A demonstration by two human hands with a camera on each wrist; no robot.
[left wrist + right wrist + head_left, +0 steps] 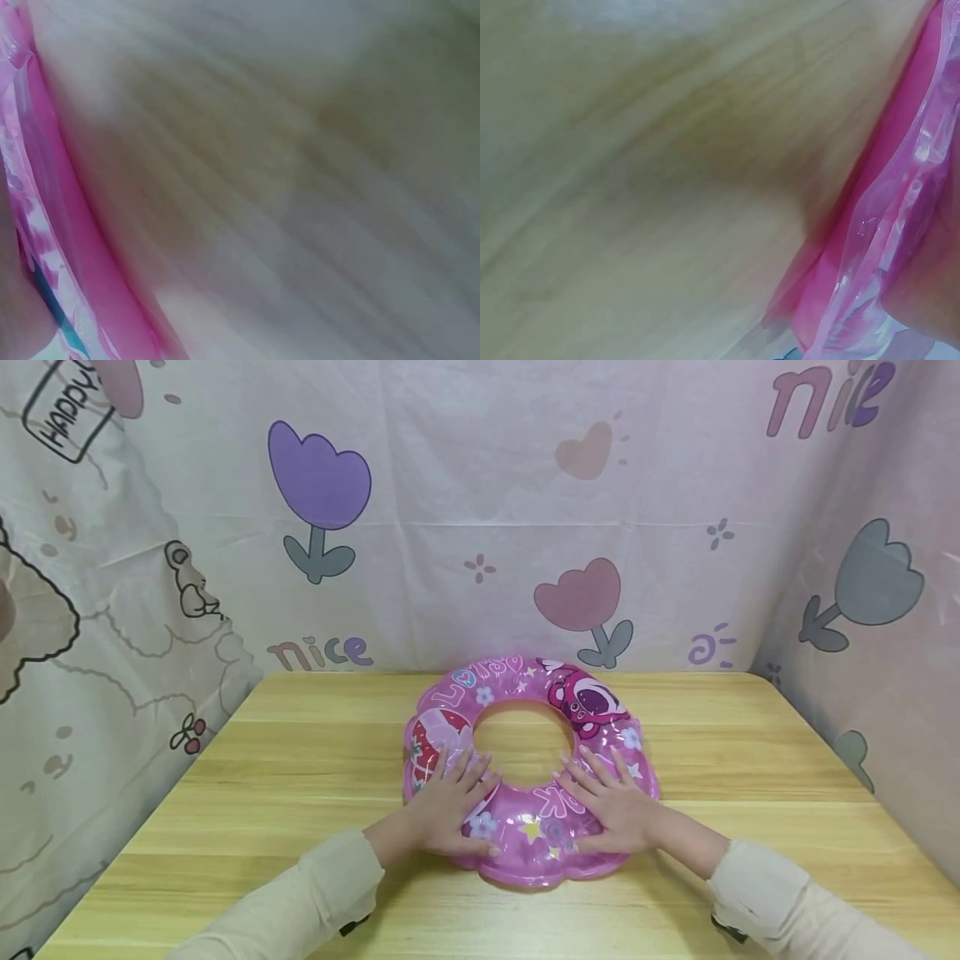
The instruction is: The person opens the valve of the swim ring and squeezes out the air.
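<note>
I see the inflatable ring on the table, toward six o'clock in view; left hand rests at its eight, right hand at its four, fingers spread apart; I'd judge it light, squashy, slippery, best gripped at nine and three.

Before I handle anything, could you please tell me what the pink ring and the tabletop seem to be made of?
The pink ring looks like glossy, inflated plastic film, perhaps vinyl, given its bright highlights and thin edge seam. The tabletop shows pale grain and a soft sheen, so wood or wood-look laminate; I cannot tell which.
</note>
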